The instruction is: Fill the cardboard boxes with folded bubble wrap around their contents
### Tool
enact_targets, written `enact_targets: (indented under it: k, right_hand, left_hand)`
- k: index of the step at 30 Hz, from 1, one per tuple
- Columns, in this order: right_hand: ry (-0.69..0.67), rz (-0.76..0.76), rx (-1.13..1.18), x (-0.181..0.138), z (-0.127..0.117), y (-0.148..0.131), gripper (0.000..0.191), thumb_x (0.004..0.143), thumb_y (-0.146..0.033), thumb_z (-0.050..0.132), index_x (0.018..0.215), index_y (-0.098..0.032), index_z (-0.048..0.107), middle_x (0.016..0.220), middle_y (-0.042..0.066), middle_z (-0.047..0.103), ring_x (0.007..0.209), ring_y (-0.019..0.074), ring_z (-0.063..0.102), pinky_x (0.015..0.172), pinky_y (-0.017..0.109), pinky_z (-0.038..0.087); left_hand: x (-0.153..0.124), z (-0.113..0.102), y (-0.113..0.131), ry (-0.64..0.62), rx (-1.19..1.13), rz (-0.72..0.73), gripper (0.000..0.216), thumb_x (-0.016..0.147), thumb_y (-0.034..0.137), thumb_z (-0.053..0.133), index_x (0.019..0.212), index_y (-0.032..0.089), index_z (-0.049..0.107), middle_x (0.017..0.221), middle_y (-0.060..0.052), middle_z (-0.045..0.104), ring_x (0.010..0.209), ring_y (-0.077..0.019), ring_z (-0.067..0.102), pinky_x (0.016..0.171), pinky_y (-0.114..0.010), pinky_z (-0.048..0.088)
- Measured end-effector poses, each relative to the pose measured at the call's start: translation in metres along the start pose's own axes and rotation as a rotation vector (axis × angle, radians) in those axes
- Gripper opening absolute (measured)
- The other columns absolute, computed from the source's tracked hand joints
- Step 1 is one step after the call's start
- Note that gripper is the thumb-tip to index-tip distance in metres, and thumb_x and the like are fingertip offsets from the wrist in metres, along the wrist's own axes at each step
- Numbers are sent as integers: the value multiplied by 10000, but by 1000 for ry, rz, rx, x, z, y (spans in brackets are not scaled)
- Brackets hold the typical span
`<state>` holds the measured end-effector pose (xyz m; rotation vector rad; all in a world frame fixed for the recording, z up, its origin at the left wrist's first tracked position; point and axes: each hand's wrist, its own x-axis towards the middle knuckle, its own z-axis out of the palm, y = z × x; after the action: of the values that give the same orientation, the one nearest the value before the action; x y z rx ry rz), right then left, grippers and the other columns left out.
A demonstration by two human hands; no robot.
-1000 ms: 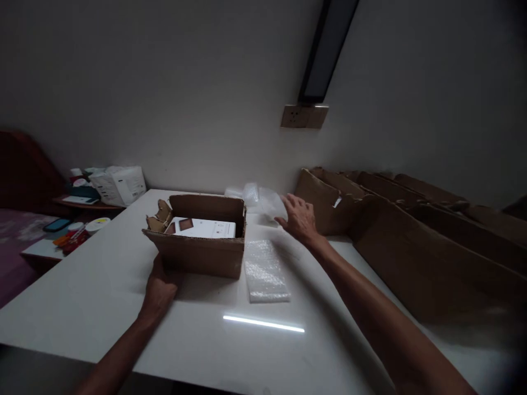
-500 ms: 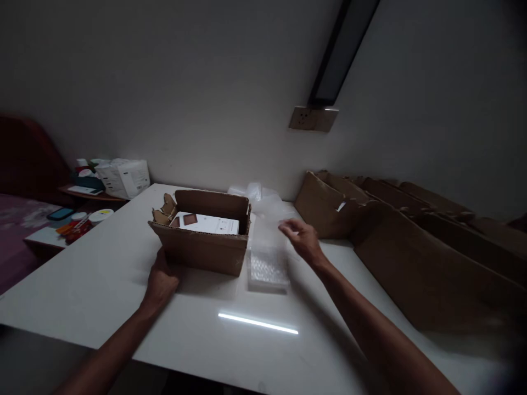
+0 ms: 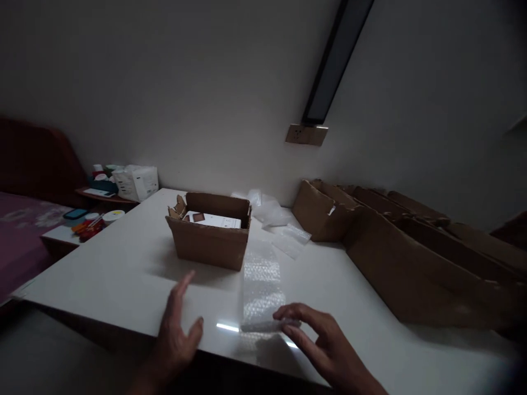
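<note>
Bubble wrap sheet [image 3: 262,285] lies flat on the white table [image 3: 123,263], running from just beside the cardboard box [image 3: 211,241] toward the near edge, where its front end sits over a bright strip of reflected light. The right hand [image 3: 325,345] pinches that front end, its fingertips [image 3: 284,315] closed on the rolled or folded lip of the sheet. The left hand [image 3: 177,334] hovers open beside it at the near edge, fingers spread and thumb out, touching nothing that I can see.

Behind the sheet, the box stands open near the middle of the table with a white carton [image 3: 212,220] inside it and torn cardboard scraps [image 3: 178,207] tucked at its left end. More clear packing bags [image 3: 274,214] lie toward the far edge, and flattened brown cartons [image 3: 411,241] are stacked along the right side.

As a judgement: the carton is already seated in the box and the wrap is drawn out and in hand, but nothing is wrapped or padded yet, and the box flaps are not closed (no tape shows anywhere).

The room is dim, so the print on the carton cannot be read, and the clutter on the low shelf [image 3: 102,192] past the left edge is hard to tell apart. Both forearms are cut off by the bottom of the view.
</note>
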<state>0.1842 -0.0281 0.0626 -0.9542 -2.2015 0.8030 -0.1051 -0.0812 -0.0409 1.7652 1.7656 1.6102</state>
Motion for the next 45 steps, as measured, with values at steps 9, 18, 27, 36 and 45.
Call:
enact_targets:
  k: [9, 18, 27, 36, 45]
  right_hand:
    - [9, 247, 132, -42, 59, 28, 249, 931, -416, 513, 820, -219, 617, 757, 23, 682, 710, 194, 653, 655, 299, 518]
    - [401, -130, -405, -57, 65, 47, 339, 890, -227, 613, 1227, -261, 589, 1209, 103, 673, 1107, 261, 631, 885, 422, 522]
    - [165, -190, -453, -46, 73, 44, 353, 898, -285, 621, 1245, -228, 585, 1331, 115, 611, 1215, 283, 547, 946, 470, 475]
    - [137, -170, -536, -43, 70, 56, 267, 920, -169, 556, 1174, -186, 636, 1256, 118, 667, 1170, 273, 579, 893, 445, 483]
    - [143, -140, -391, -36, 59, 44, 163, 966, -210, 516, 1075, -216, 638, 927, 47, 740, 835, 197, 653, 751, 359, 495]
  left_hand:
    - [-55, 32, 58, -425, -118, -35, 764, 807, 182, 589, 1509, 249, 296, 1170, -116, 654, 1103, -269, 612, 995, -468, 489]
    - [-16, 67, 44, -377, 165, -26, 620, 831, 195, 557, 1434, 148, 422, 930, -79, 681, 842, -234, 607, 857, -419, 497]
    - [1, 65, 47, -387, 36, -14, 547, 853, 207, 586, 1387, 150, 481, 875, -41, 671, 797, -187, 603, 781, -323, 507]
    - [7, 69, 42, -430, 190, 84, 469, 869, 210, 588, 1330, 160, 516, 1095, -115, 657, 987, -258, 603, 891, -440, 482]
    - [-20, 45, 51, -467, 67, 151, 427, 894, 130, 488, 1318, 182, 511, 974, -69, 698, 873, -214, 607, 805, -385, 491]
